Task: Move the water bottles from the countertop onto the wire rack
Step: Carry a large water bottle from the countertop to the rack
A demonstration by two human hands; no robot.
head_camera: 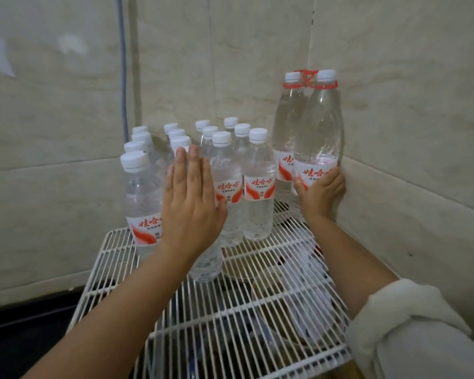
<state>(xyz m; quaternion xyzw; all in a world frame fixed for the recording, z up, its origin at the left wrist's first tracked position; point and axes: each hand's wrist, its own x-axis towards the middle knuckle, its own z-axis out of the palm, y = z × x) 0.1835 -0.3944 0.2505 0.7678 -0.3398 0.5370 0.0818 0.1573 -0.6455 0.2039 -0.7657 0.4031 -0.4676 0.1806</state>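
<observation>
Left hand (188,203) flat, fingers straight against the small bottles (230,187); right hand (322,192) grips the big bottle (322,127) on the wire rack (230,310).

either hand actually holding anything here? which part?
Right hand grips the nearer large bottle at its label, low on the body. Left hand is flat, fingers straight, holding nothing.

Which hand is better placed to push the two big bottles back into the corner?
Probably the right hand: it already grips the big bottles. The left hand lies flat against the small bottles.
</observation>
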